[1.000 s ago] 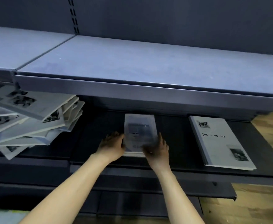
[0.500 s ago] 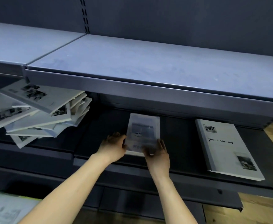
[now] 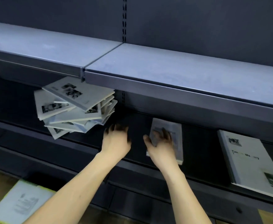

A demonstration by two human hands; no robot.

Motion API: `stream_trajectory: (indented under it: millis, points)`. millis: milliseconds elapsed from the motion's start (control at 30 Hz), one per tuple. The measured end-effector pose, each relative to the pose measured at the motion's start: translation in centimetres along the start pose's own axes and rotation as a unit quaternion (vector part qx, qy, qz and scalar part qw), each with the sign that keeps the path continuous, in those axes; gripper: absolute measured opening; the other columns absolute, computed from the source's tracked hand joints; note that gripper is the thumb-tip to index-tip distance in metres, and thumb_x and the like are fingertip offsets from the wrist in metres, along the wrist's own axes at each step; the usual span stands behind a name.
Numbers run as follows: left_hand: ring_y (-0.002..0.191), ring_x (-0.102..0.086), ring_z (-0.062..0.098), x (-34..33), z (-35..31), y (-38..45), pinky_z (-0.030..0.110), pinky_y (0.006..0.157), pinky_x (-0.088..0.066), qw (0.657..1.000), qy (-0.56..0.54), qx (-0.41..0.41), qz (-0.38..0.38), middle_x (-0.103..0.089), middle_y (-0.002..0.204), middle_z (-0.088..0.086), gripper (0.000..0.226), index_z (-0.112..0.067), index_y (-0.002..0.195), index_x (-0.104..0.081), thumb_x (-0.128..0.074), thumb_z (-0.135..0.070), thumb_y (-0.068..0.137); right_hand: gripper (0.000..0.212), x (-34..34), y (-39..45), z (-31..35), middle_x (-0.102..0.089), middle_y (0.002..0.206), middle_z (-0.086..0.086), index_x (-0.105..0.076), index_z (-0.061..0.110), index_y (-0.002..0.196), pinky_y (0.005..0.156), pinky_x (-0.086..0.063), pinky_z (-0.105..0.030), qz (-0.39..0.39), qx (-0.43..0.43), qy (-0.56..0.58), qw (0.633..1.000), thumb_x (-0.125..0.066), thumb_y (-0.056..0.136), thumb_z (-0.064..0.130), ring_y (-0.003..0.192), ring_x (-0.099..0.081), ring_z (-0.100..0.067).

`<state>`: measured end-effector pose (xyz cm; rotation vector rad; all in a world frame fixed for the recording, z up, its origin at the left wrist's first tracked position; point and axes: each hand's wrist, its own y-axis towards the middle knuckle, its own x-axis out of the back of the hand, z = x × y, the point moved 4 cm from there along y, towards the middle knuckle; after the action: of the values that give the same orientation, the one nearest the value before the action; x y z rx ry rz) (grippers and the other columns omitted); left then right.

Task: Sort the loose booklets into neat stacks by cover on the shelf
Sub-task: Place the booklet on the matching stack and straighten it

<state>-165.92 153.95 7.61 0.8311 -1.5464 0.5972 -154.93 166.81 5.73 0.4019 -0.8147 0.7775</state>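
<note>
A small grey booklet stack [image 3: 174, 135] lies flat in the middle of the dark lower shelf [image 3: 139, 126]. My right hand [image 3: 160, 143] rests on its left part, fingers spread over the cover. My left hand [image 3: 116, 139] hovers over bare shelf to the left of that stack, fingers loosely spread, holding nothing. A messy pile of loose white booklets [image 3: 74, 105] with black-and-white photos leans at the shelf's left. A larger white booklet stack [image 3: 248, 159] with printed text lies at the right.
The grey upper shelf [image 3: 164, 68] overhangs the lower one and hides its back part. On the floor at the lower left lies another pale booklet [image 3: 21, 202]. Wooden floor shows at the bottom corners.
My left hand has let go of the middle booklet stack and moved left toward the messy pile. The right hand stays on the stack. The view has swung to the left.
</note>
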Motion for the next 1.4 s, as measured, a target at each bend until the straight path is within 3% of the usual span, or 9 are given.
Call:
stream_trajectory:
  millis: [100, 300, 500, 667, 1033, 1200, 1333, 1400]
  points:
    - [0.120, -0.050, 0.030, 1.9, 2.6, -0.6, 0.039, 0.098, -0.040, 0.999, -0.013, 0.003, -0.035, -0.052, 0.134, 0.009, 0.053, -0.023, 0.141, -0.043, -0.051, -0.034, 0.089, 0.061, -0.8, -0.5, 3.6, -0.015, 0.165, -0.001, -0.042, 0.033, 0.149, 0.124, -0.011, -0.041, 0.014, 0.023, 0.014, 1.000, -0.045, 0.096, 0.062, 0.153, -0.004, -0.022]
    - [0.120, -0.049, 0.028, 4.5, 9.2, -2.1, 0.039, 0.102, -0.037, 0.996, -0.036, 0.035, -0.073, -0.056, 0.124, 0.006, 0.041, -0.021, 0.128, -0.054, -0.051, -0.035, 0.090, 0.058, -4.5, -1.3, 10.7, -0.025, 0.163, -0.005, -0.045, 0.031, 0.148, 0.123, -0.016, -0.045, 0.001, 0.091, 0.019, 0.996, -0.046, 0.096, 0.059, 0.153, -0.008, -0.022]
    - [0.126, -0.044, 0.023, 5.8, 16.6, -3.7, 0.037, 0.104, -0.036, 0.992, -0.066, 0.044, -0.098, -0.052, 0.130, 0.002, 0.045, -0.022, 0.134, -0.050, -0.048, -0.033, 0.091, 0.050, -8.0, -2.7, 17.3, -0.041, 0.152, -0.003, -0.049, 0.032, 0.142, 0.119, -0.026, -0.048, 0.019, 0.126, 0.028, 0.991, -0.049, 0.097, 0.053, 0.145, -0.025, -0.026]
    - [0.130, -0.042, 0.022, 7.0, 21.7, -4.9, 0.036, 0.108, -0.030, 0.990, -0.074, 0.039, -0.109, -0.051, 0.134, 0.001, 0.047, -0.022, 0.139, -0.047, -0.046, -0.032, 0.094, 0.052, -11.0, -3.9, 22.0, -0.041, 0.150, -0.005, -0.045, 0.028, 0.146, 0.117, -0.029, -0.044, 0.038, 0.117, 0.062, 0.990, -0.051, 0.098, 0.048, 0.142, -0.029, -0.024]
    - [0.133, -0.038, 0.018, 7.9, 27.9, -5.7, 0.035, 0.112, -0.025, 0.986, -0.115, 0.014, -0.122, -0.049, 0.137, -0.004, 0.045, -0.024, 0.141, -0.046, -0.045, -0.030, 0.096, 0.051, -15.7, -5.3, 26.6, -0.038, 0.154, 0.004, -0.040, 0.023, 0.148, 0.113, -0.028, -0.027, 0.011, 0.115, 0.098, 0.988, -0.053, 0.100, 0.036, 0.143, -0.031, -0.011]
    - [0.133, -0.038, 0.019, 7.5, 28.8, -4.0, 0.035, 0.112, -0.025, 0.986, -0.114, 0.017, -0.118, -0.049, 0.136, -0.002, 0.043, -0.023, 0.138, -0.048, -0.045, -0.030, 0.096, 0.047, -15.9, -3.8, 27.1, -0.045, 0.145, 0.005, -0.045, 0.023, 0.145, 0.105, -0.030, -0.021, -0.008, 0.125, 0.105, 0.987, -0.055, 0.100, 0.031, 0.134, -0.040, -0.007]
    - [0.130, -0.042, 0.021, 7.7, 29.0, -2.1, 0.035, 0.110, -0.030, 0.988, -0.095, 0.010, -0.119, -0.051, 0.134, 0.000, 0.043, -0.023, 0.137, -0.049, -0.046, -0.029, 0.095, 0.045, -15.7, -0.7, 27.3, -0.050, 0.142, -0.001, -0.049, 0.021, 0.142, 0.102, -0.036, -0.023, -0.025, 0.116, 0.123, 0.985, -0.056, 0.099, 0.029, 0.133, -0.045, -0.014]
    - [0.127, -0.044, 0.022, 7.8, 29.0, -0.8, 0.035, 0.108, -0.032, 0.990, -0.081, 0.001, -0.113, -0.052, 0.131, 0.001, 0.042, -0.022, 0.135, -0.052, -0.047, -0.029, 0.094, 0.046, -15.6, 1.2, 27.2, -0.048, 0.146, -0.004, -0.052, 0.022, 0.141, 0.111, -0.036, -0.031, -0.045, 0.120, 0.119, 0.985, -0.059, 0.096, 0.027, 0.140, -0.039, -0.018]
